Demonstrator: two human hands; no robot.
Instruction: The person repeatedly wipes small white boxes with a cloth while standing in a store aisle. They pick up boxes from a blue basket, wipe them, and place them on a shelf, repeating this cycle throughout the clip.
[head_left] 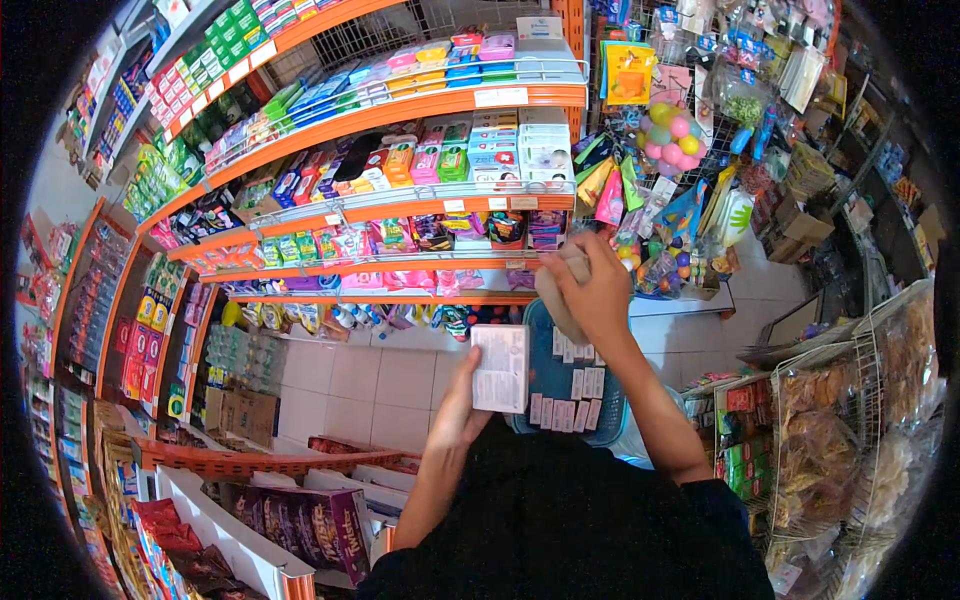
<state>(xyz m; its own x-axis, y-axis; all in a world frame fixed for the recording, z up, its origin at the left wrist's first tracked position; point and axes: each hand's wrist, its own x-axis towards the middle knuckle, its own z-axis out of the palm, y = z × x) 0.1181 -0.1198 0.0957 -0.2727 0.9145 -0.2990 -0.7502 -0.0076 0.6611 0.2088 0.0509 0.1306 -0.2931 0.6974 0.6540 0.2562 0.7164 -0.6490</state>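
Observation:
My left hand (pixel 462 385) holds a white box with fine print (pixel 500 368), in the lower middle of the view. My right hand (pixel 595 295), up and to the right of it, is closed on a beige-grey cloth-like object (pixel 568 268), whose shape is partly hidden by my fingers. It is raised over a blue plastic basket (pixel 540 320). Several small white boxes (pixel 587 382) lie in rows inside the basket, which is partly covered by my hands and dark clothing.
Orange-edged shelves (pixel 420 200) of coloured packets stand ahead and curve along the left. Hanging bags and balloons (pixel 672 135) are at upper right. A wire rack of bagged goods (pixel 825 420) is at right, a low shelf of cartons (pixel 275 515) at lower left, with white floor tiles (pixel 400 380) between.

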